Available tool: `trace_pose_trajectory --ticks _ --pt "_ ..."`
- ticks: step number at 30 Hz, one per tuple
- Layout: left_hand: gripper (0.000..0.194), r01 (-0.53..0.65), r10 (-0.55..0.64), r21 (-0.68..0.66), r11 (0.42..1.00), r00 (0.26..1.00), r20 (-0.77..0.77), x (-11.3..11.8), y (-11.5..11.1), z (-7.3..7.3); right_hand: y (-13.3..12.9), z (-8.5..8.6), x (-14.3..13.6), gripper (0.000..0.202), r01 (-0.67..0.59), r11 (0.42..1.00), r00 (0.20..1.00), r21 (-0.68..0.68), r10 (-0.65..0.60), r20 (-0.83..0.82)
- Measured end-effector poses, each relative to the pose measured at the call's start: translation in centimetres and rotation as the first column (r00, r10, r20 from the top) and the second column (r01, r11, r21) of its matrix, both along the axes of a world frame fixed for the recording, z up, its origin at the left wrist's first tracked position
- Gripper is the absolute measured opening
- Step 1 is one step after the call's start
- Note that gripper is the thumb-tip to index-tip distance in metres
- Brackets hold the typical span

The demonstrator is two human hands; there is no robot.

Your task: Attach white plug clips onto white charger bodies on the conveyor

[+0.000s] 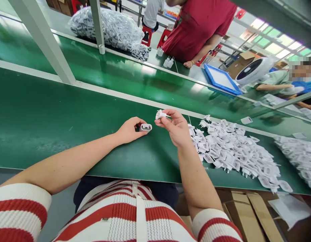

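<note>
My left hand point(130, 130) is closed around a white charger housing point(146, 127), whose open end faces right and shows parts inside. Just to the right, a white plug piece point(160, 115) is pinched between the thumb and fingers of my right hand point(176, 126). The two pieces are apart, with a small gap between them, above the green work surface point(95, 111). Beside my right forearm lies a large heap of loose white plug pieces point(228, 144).
Another white pile point(297, 158) lies at the far right. Beyond the metal rail stand a clear bag of parts point(112, 28), a blue tray point(222, 79) and a fan point(255, 70). A person in red point(199, 28) stands opposite; others are farther back. A slanted post point(44, 40) rises at left.
</note>
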State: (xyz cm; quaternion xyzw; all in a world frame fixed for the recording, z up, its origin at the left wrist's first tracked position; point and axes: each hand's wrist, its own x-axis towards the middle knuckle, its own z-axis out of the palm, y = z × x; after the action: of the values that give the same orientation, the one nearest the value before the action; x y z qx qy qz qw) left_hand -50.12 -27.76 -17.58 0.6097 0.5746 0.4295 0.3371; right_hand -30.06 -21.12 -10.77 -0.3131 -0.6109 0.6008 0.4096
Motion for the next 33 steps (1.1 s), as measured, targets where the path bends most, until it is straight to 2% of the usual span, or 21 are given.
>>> trace_pose_trajectory --ticks 3,6,8,12,15,18,21,28,33 --pt "0.040 -0.001 0.001 -0.002 1.000 1.000 0.020 0.1 0.0 0.0 0.2 -1.7 -0.6 0.041 0.022 1.000 1.000 0.017 -0.022 0.002" --pt "0.032 0.009 -0.009 0.000 1.000 0.999 0.039 0.0 -0.1 0.2 -0.1 -3.2 -0.6 0.029 0.015 0.983 0.993 0.186 -0.036 0.110" --pt "0.030 0.031 -0.031 0.014 0.999 0.999 0.041 0.0 0.0 0.2 -0.5 -3.7 -0.4 0.023 0.011 0.943 0.974 0.332 -0.086 0.209" --pt "0.031 0.051 -0.052 0.026 0.998 0.998 0.029 -0.2 0.2 0.1 -1.1 -3.7 -0.1 0.044 0.042 0.867 0.940 0.496 -0.202 0.274" --pt "0.031 0.051 -0.051 0.030 0.998 0.999 0.008 -0.2 0.3 -0.1 -1.3 -3.7 -0.1 0.026 0.032 0.822 0.919 0.568 -0.247 0.306" --pt "0.029 0.059 -0.059 0.032 0.998 0.998 0.001 -0.2 0.3 -0.2 -1.3 -3.9 -0.5 0.018 -0.103 0.733 0.890 0.673 -0.234 0.391" --pt "0.028 0.061 -0.061 0.044 0.997 0.998 0.002 -0.2 0.3 -0.3 -1.3 -4.3 -1.0 0.021 -0.166 0.675 0.882 0.719 -0.225 0.415" --pt "0.027 0.057 -0.057 0.033 0.998 0.998 -0.004 -0.2 0.3 -0.2 -1.5 -4.1 -1.6 0.017 -0.156 0.627 0.845 0.763 -0.316 0.432" --pt "0.027 0.063 -0.064 0.047 0.997 0.998 0.010 -0.2 0.3 -0.4 -1.8 -3.7 -2.0 0.016 -0.175 0.621 0.796 0.764 -0.367 0.481"
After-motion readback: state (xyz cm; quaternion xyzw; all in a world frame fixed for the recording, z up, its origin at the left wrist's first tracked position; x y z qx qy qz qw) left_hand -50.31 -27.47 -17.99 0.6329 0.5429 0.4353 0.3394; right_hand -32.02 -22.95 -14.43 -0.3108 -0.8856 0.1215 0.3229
